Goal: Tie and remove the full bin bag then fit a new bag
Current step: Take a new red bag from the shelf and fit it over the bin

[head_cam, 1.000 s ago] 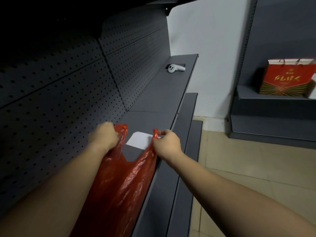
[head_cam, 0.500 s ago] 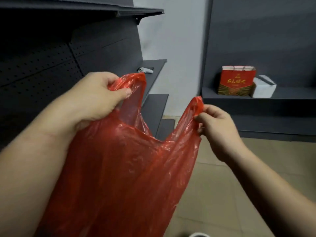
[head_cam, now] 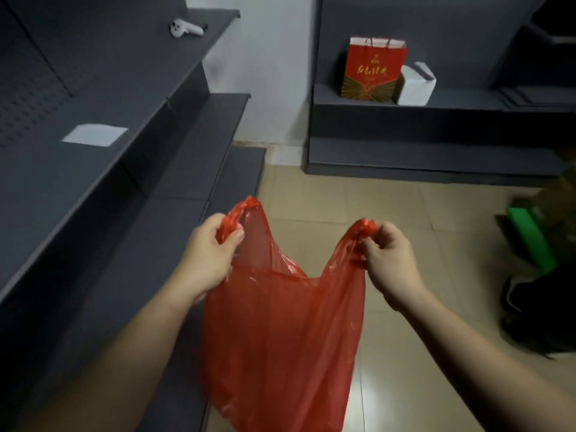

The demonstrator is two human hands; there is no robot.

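Note:
A thin red plastic bag (head_cam: pixel 280 332) hangs in front of me over the tiled floor, flat and limp, its mouth held apart. My left hand (head_cam: pixel 212 257) is shut on the bag's left handle loop, which sticks up above my fingers. My right hand (head_cam: pixel 389 260) pinches the right handle loop at about the same height. The bag's bottom runs out of the frame below. No bin shows in this view.
Dark grey stepped shelves (head_cam: pixel 131 169) run along my left, with a white sheet (head_cam: pixel 95 134) and a white controller (head_cam: pixel 185 29) on them. A red gift bag (head_cam: pixel 372 70) and white box (head_cam: pixel 416 85) stand on the far shelf. A green object (head_cam: pixel 533 238) and black heap (head_cam: pixel 542 316) lie at right.
My view has turned down and to the right, away from the shelves toward the floor. Both hands have carried the red bag off the shelf and lowered it, spreading the handles apart.

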